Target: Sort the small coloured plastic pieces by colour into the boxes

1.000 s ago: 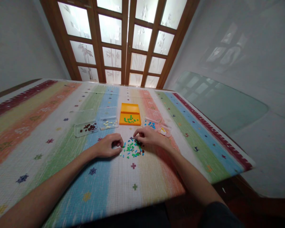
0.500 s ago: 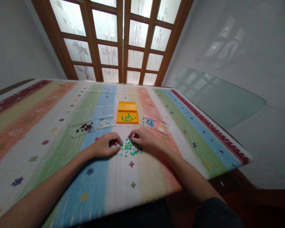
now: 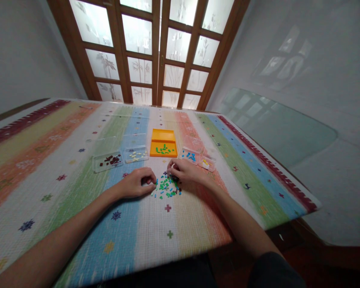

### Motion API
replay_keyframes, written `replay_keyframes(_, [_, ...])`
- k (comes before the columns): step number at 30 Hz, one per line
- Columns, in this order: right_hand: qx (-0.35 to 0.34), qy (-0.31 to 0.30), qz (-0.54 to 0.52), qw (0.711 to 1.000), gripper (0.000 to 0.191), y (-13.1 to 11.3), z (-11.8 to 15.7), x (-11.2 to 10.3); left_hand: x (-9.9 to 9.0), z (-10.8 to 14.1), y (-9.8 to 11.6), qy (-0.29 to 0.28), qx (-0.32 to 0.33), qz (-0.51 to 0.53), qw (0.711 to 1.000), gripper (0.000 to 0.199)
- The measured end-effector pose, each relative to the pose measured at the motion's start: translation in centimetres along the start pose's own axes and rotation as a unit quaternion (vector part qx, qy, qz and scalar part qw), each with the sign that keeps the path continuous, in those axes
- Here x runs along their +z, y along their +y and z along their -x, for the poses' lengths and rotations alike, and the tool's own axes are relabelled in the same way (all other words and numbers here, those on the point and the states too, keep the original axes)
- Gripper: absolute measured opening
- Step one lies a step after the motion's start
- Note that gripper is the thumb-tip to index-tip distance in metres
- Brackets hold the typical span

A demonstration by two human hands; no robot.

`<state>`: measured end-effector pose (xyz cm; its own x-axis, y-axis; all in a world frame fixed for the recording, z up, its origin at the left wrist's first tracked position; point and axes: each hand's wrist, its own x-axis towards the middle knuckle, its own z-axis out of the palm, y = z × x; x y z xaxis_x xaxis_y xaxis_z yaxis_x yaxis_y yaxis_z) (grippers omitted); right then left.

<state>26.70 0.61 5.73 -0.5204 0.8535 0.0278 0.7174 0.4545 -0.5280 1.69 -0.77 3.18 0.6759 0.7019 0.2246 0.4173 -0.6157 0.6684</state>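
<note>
A loose pile of small green and blue plastic bricks, with a few dark ones, lies on the striped tablecloth between my hands. My left hand rests at the pile's left edge, fingers curled and thumb close to the index finger. Over the far right side of the pile is my right hand, its thumb and fingertips pinched together. Whatever either hand holds is too small or hidden to name. Beyond them stands an open orange box with green bricks inside.
Left of the orange box are a clear tray of dark brown bricks and another clear tray of cream pieces. On its right sit a clear tray of blue bricks and a smaller tray with yellow and white pieces.
My right hand has moved slightly away from me, towards the trays, with its fingers still pinched. My left hand stays about where it was beside the pile. The view has shifted a little.
</note>
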Motion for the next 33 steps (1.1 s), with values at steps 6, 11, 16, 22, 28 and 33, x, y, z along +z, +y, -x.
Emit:
replay_keyframes(6, [0.035,0.142,0.07,0.987,0.015,1.8,-1.7,-0.8,0.2,-0.1,0.1,0.003,-0.021,-0.001,1.0,0.019])
replay_keyframes(11, [0.079,0.182,0.115,0.973,0.021,2.4,-2.7,-0.3,0.2,-0.1,0.0,0.002,-0.024,0.007,1.0,0.02])
replay_keyframes(16, [0.104,0.184,0.146,0.966,0.026,2.5,-2.9,0.2,0.1,-0.1,0.1,0.005,-0.029,0.007,1.0,0.022])
replay_keyframes(22, [0.058,0.197,0.111,0.972,0.027,2.0,-2.2,0.3,-0.1,-0.2,0.2,0.023,-0.064,0.055,0.996,0.029])
replay_keyframes(28, [-0.085,0.107,-0.044,0.99,0.023,-0.1,-1.3,1.7,-0.3,-0.5,0.2,0.084,-0.107,0.139,0.981,0.032])
replay_keyframes(33, [-0.153,0.105,-0.049,0.981,0.023,-1.4,-1.1,2.8,-0.1,-0.7,-0.2,0.129,-0.117,0.172,0.969,0.034])
